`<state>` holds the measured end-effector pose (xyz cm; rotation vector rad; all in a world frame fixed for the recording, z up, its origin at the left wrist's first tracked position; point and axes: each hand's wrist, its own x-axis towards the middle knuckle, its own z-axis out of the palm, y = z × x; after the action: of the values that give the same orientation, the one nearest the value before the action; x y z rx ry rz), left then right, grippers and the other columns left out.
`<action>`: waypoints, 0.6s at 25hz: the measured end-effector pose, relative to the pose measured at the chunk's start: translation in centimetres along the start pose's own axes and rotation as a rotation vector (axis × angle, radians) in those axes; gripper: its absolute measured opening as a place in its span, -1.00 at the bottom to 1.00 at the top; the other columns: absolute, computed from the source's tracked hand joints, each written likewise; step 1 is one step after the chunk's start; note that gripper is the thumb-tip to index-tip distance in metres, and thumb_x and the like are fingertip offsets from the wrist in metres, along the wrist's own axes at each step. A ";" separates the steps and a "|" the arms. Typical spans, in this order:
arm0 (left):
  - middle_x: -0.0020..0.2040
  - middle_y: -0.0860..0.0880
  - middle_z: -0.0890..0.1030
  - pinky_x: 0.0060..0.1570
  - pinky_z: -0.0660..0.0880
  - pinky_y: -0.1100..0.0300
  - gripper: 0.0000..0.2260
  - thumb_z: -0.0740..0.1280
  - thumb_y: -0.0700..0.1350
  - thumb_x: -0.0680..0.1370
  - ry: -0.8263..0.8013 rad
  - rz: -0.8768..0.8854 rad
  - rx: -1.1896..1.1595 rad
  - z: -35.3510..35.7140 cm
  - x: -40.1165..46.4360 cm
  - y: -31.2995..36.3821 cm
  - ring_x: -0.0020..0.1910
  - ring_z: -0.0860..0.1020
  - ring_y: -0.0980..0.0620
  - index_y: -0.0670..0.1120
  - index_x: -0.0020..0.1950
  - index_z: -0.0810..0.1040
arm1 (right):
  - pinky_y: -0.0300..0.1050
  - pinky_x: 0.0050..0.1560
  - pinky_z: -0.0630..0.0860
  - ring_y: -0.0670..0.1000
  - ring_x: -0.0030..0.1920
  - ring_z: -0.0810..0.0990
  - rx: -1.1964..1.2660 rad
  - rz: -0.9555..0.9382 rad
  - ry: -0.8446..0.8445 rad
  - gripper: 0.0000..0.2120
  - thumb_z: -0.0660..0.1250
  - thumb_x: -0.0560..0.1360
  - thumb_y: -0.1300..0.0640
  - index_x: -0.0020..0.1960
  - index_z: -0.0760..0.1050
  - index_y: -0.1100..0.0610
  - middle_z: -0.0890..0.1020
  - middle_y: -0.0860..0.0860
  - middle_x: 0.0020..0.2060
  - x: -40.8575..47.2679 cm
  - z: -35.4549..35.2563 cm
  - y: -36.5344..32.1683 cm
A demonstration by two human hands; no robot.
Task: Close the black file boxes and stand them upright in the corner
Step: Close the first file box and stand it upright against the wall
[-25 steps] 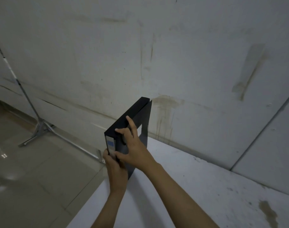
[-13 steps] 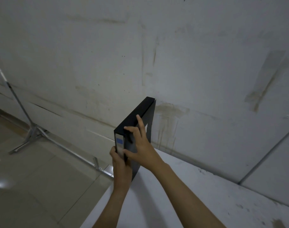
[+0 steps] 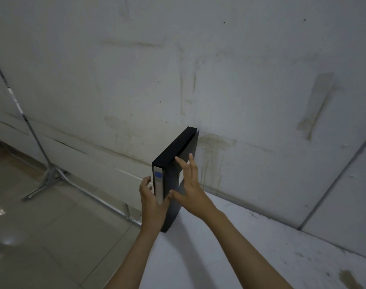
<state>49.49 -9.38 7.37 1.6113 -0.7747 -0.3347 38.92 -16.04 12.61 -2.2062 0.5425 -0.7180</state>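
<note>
One black file box (image 3: 173, 155) stands upright at the far left corner of the white table (image 3: 230, 253), its far end against the wall. Its spine, with a grey strip and a blue label, faces me. My left hand (image 3: 152, 200) grips the lower spine edge, thumb across the label strip. My right hand (image 3: 188, 184) hovers at the box's right side with fingers spread, only fingertips near the cover. The box looks closed.
A stained white wall (image 3: 219, 80) rises behind the table. To the left, below the table edge, a metal stand (image 3: 48, 174) with floor rails sits on a glossy tiled floor (image 3: 42, 236). A brown stain (image 3: 348, 280) marks the table's near right.
My right hand has lifted off the box's side and opened its fingers. The box has settled more upright against the wall, with my left hand still on the spine.
</note>
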 end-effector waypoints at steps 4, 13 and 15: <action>0.38 -0.24 0.17 0.27 0.39 -0.03 -0.34 0.43 -0.35 0.38 0.100 0.032 0.099 -1.0 -3.0 1.6 0.34 0.30 -0.15 -0.21 0.36 0.15 | -0.16 0.26 0.33 -0.14 0.43 0.09 0.036 0.075 0.008 -0.39 0.28 0.50 0.22 0.37 0.08 -0.20 -0.14 -0.04 0.52 -4.2 -1.7 -1.1; 0.05 -0.04 0.53 -0.02 0.40 0.33 -0.83 0.23 -0.31 0.53 -0.329 -0.016 0.169 1.2 -16.1 4.0 0.05 0.51 0.01 -0.06 0.03 0.47 | -0.21 0.32 0.35 -0.03 0.22 0.47 0.054 0.273 0.021 -0.84 0.21 0.54 0.21 0.08 0.50 0.06 0.51 -0.01 0.16 -19.3 -6.2 -0.4; 0.02 0.02 0.54 -0.12 0.39 0.44 -0.82 0.20 -0.30 0.54 -0.436 -0.014 0.186 3.0 -20.0 4.4 -0.03 0.52 0.12 -0.04 0.01 0.47 | -0.21 0.27 0.39 -0.03 0.20 0.49 0.056 0.334 -0.004 -0.85 0.20 0.55 0.19 0.04 0.50 0.02 0.53 -0.02 0.18 -23.8 -8.1 0.1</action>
<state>31.70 1.24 6.81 1.7410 -1.1519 -0.6535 15.81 -6.69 9.37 -1.9975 0.8524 -0.5439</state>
